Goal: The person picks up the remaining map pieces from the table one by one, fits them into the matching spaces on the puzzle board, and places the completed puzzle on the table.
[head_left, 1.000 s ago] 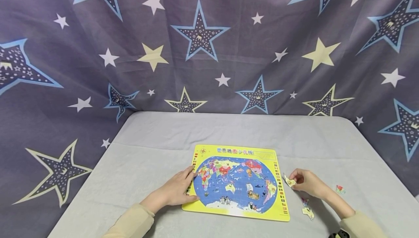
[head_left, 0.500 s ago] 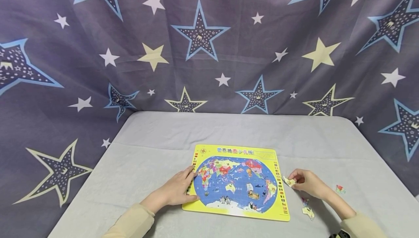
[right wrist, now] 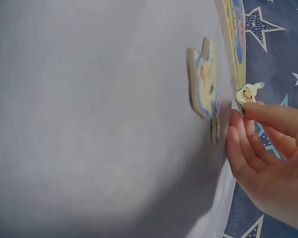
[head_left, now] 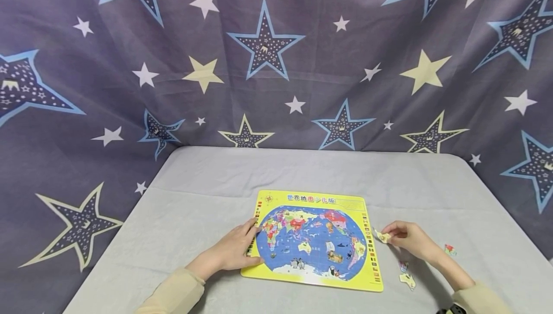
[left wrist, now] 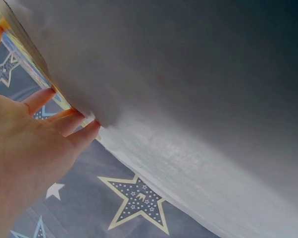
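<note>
A yellow-framed world map puzzle board [head_left: 317, 283] lies on the grey cloth. My left hand [head_left: 235, 247] rests at its left edge, fingers fairly straight along the rim and thumb on the lower left part; in the left wrist view the fingertips of this hand [left wrist: 45, 134] meet the board's edge. Just right of the board, my right hand [head_left: 412, 241] pinches a small pale yellow puzzle piece [head_left: 382, 236] between thumb and fingers. The right wrist view shows a printed figure on this piece [right wrist: 246, 93], with the thumb over its lower part.
Below the right hand lie a pale yellow puzzle piece [head_left: 407, 281] and a small red-and-blue piece [head_left: 403, 266]. A red-and-green piece [head_left: 450, 249] sits farther right. A star-patterned curtain [head_left: 268, 102] hangs behind the grey-covered table [head_left: 224, 175].
My right hand has shifted slightly right, and the piece in its pinch has turned a little. The left hand stays at the board's edge.
</note>
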### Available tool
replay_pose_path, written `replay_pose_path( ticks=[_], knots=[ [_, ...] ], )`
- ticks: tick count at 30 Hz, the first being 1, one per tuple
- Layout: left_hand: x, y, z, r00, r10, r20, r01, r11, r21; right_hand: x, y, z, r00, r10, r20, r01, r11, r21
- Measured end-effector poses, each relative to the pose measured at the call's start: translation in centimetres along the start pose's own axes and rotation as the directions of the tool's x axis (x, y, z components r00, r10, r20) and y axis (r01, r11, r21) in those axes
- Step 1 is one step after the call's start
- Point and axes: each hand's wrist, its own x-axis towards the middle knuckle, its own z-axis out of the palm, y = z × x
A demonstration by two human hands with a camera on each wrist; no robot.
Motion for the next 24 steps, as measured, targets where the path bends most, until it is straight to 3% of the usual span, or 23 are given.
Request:
replay_pose_path(
  ticks=[10,17,24],
  knots=[
    [0.0,-0.1,0.0,1.000,0.001,0.002,-0.001,1.000,-0.005,0.0,-0.9,-0.2,0.998,0.054,-0.014,-0.052,0.995,0.082],
    [-0.1,0.1,0.0,1.000,-0.006,0.003,0.006,1.000,-0.009,0.2,-1.4,-0.5,1.000,0.021,-0.014,-0.020,0.996,0.084],
    [0.0,0.1,0.0,1.000,0.002,-0.006,-0.002,1.000,-0.008,0.4,-1.8,-0.4,0.998,0.046,-0.034,-0.044,0.996,0.073]
  ],
)
